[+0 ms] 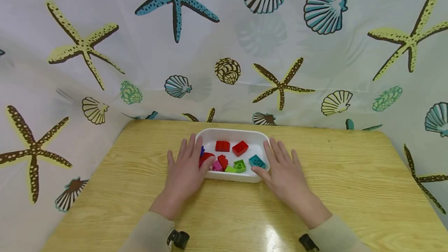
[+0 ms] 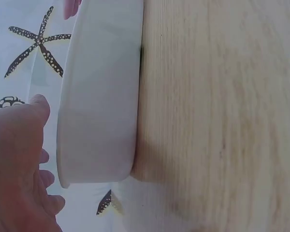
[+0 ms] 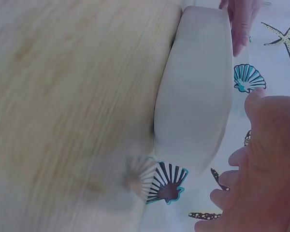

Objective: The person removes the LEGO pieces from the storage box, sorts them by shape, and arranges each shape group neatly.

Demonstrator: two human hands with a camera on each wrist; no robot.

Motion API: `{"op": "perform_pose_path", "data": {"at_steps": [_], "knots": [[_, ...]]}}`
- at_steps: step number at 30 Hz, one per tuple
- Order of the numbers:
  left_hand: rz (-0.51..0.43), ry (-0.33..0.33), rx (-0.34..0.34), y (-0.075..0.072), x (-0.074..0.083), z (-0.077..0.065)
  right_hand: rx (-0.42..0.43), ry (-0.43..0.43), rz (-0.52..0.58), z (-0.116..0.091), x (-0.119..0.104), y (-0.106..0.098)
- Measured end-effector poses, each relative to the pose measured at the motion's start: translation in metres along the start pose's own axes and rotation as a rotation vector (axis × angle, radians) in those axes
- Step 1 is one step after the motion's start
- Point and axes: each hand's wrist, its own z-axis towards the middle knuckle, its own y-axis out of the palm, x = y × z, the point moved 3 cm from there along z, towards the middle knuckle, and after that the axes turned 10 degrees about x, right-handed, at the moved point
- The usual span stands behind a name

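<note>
A white tray (image 1: 232,176) holds several toy building bricks. Among them are a red brick (image 1: 240,148) at the back, a teal brick (image 1: 257,161) on the right, a green brick (image 1: 239,166) near the front and a pink brick (image 1: 217,165) to the left. My left hand (image 1: 185,172) is spread over the tray's left end, its thumb above the bricks there and partly hiding them. At the right end my right hand (image 1: 285,174) lies with straight fingers, the thumb over the front corner. Whether either hand touches the rim, I cannot tell.
The tray stands toward the back of a wooden table (image 1: 147,158). Behind it hangs a white curtain (image 1: 210,49) printed with shells and starfish. A dark device (image 1: 179,239) sits at the left wrist, another (image 1: 308,241) at the right.
</note>
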Motion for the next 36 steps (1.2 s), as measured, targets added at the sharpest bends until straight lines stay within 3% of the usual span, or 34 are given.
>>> {"op": "perform_pose_path", "data": {"at_steps": [10, 19, 27, 36], "knots": [[-0.053, -0.072, -0.049, 0.013, -0.011, 0.002, -0.031, 0.029, 0.062, 0.007, -0.002, 0.014], [-0.086, -0.068, -0.044, 0.018, -0.01, 0.001, -0.074, 0.044, 0.103, 0.007, -0.002, 0.018], [-0.103, -0.034, -0.023, 0.022, 0.003, -0.001, -0.079, 0.057, 0.15, 0.002, 0.011, 0.014], [-0.117, -0.025, -0.026, 0.03, 0.028, -0.006, -0.068, 0.047, 0.211, -0.007, 0.036, 0.009]]}}
